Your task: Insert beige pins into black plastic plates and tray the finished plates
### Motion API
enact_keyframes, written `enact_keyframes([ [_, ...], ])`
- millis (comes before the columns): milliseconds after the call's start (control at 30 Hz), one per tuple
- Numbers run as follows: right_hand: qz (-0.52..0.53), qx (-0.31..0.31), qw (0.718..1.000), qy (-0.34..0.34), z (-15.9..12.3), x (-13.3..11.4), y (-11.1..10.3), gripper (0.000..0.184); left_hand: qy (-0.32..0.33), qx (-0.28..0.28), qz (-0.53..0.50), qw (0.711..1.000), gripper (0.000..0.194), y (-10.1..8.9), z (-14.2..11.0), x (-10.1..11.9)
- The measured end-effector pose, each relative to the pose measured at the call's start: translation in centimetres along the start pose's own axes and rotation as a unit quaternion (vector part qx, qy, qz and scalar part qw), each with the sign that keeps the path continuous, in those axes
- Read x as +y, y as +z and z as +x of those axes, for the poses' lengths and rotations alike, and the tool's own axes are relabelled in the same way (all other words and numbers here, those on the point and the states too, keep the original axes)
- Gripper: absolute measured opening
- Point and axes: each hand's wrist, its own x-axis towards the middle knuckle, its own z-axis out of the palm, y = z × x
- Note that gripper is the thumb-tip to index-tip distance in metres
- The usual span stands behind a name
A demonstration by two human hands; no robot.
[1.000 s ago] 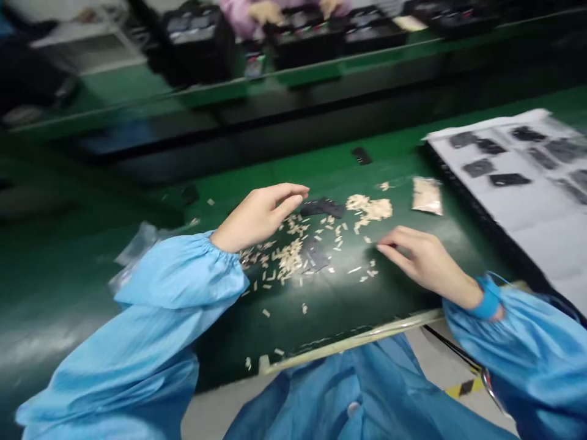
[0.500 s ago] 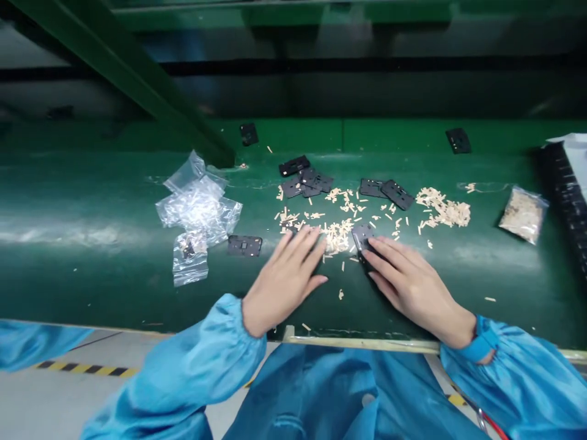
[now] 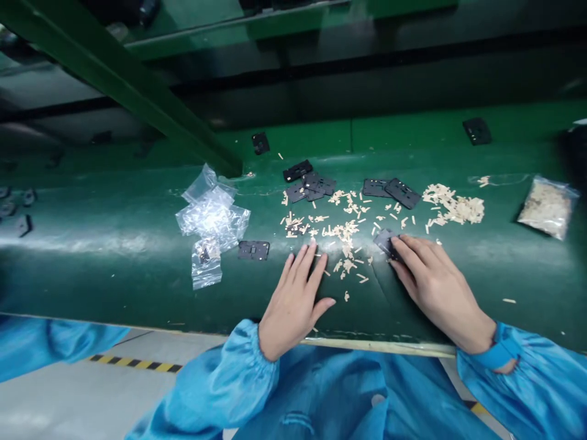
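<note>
My left hand (image 3: 293,302) lies flat on the green worktop with its fingers spread, just short of the scattered small beige strips (image 3: 346,232). In the fingers of my right hand (image 3: 433,281) is a flat black plastic plate (image 3: 384,238), low against the worktop at the right side of those strips. The fingers cover much of this plate. Beyond the strips lie overlapping black plates (image 3: 317,184), with two more black plates (image 3: 402,193) to their right. A single black plate (image 3: 254,250) rests left of my left hand.
Clear plastic bags (image 3: 211,214) are heaped at the left. Another heap of beige strips (image 3: 461,209) and a filled bag (image 3: 548,208) lie at the right. A green post (image 3: 156,110) slants down behind the bags. A co-worker's blue sleeve (image 3: 55,343) shows at the lower left.
My right hand has moved right with the black plate, away from the strips. My left hand has drawn back toward me. Some strips now lie spread nearer me. The view has shifted and tilted.
</note>
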Motion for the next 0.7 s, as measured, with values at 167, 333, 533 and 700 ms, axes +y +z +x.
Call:
enact_keyframes([
  [167,0.124,0.009,0.989,0.08,0.6,0.6,-0.4,0.038,-0.036,0.003,0.032,0.999,0.094,1.5,-0.6,1.1],
  [333,0.25,0.058,0.955,0.147,-0.1,1.6,-2.6,0.021,-0.025,0.02,0.022,0.999,0.094,2.0,6.0,2.1],
  [533,0.286,0.184,0.911,0.231,-3.3,2.9,-5.0,0.017,0.03,0.032,-0.017,0.999,0.079,3.0,13.1,6.2],
  [700,0.271,0.306,0.865,0.29,-5.0,4.2,-6.0,0.02,0.125,0.022,-0.116,0.985,0.071,4.9,17.0,13.1],
])
